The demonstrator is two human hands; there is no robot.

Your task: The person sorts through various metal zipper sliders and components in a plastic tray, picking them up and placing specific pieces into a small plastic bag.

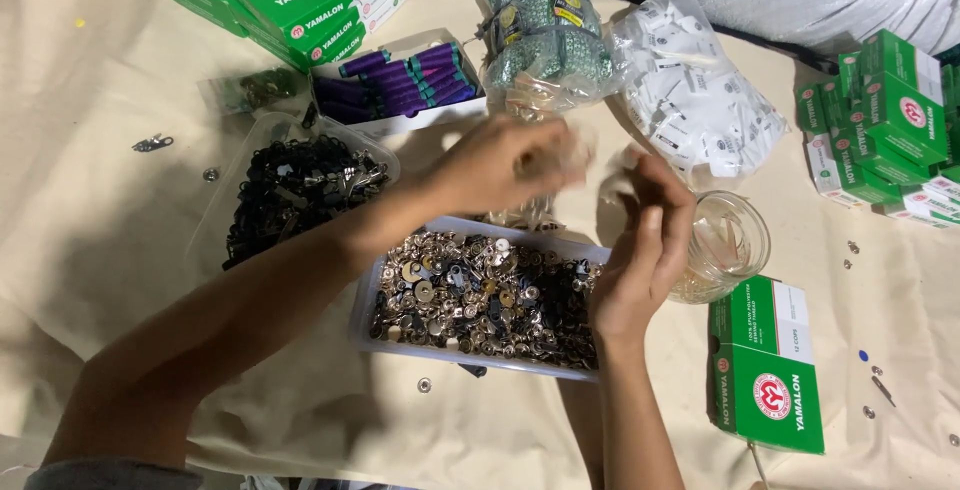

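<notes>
My left hand (505, 165) hangs just above centre frame, fingers curled around a small clear bag (568, 155) that blurs there; I cannot tell how firmly I hold it. My right hand (645, 250) sits right of centre, fingers bent in narrow, thumb near the fingertips, its heel over the right end of the tray (400, 340); whether it pinches anything I cannot tell. The tray lies below both hands at centre, full of metal buttons (470, 295), gold and dark. A glass jar (735, 240) stands just right of my right hand. At left, a clear tub (262, 140) holds black zip pulls (295, 190). Above centre, a box of purple spools (400, 80), and at top right a bag of white tags (695, 110). Green boxes (770, 370) lie at lower right.
</notes>
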